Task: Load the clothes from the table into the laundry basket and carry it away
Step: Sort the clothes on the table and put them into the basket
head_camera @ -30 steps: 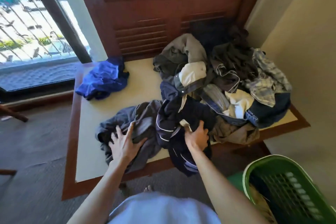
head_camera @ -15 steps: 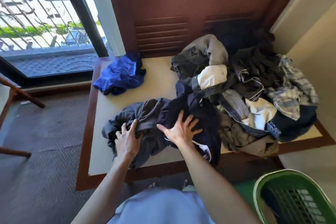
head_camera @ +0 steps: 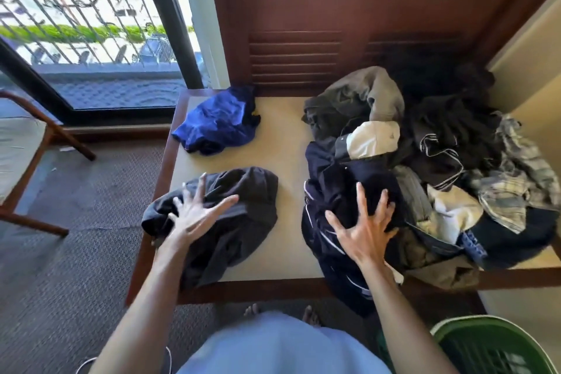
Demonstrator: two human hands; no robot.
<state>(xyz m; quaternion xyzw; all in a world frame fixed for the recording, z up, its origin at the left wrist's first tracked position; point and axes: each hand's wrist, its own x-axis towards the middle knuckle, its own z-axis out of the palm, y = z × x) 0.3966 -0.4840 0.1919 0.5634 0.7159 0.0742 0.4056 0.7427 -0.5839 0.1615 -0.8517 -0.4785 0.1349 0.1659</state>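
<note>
Both hands spread flat on dark clothes at the near edge of the worktop.

Left hand (head_camera: 194, 215) wide, fingers splayed, pressing down on a dark grey garment (head_camera: 230, 215) lying apart from the main heap and drooping over the near rim. Right hand (head_camera: 362, 229) just as wide, fingers fanned, planted on a navy garment with white piping (head_camera: 331, 222) hanging off the front edge. Right behind that, touching it, a big pile of clothes (head_camera: 431, 161), grey, black, white and plaid, filling the right half of the worktop (head_camera: 285, 136). Far left corner: a crumpled blue garment (head_camera: 218, 121), well apart from the rest. Down at bottom right, on the floor beside the worktop, the rim of the green laundry basket (head_camera: 485, 328), only partly in view.
</note>
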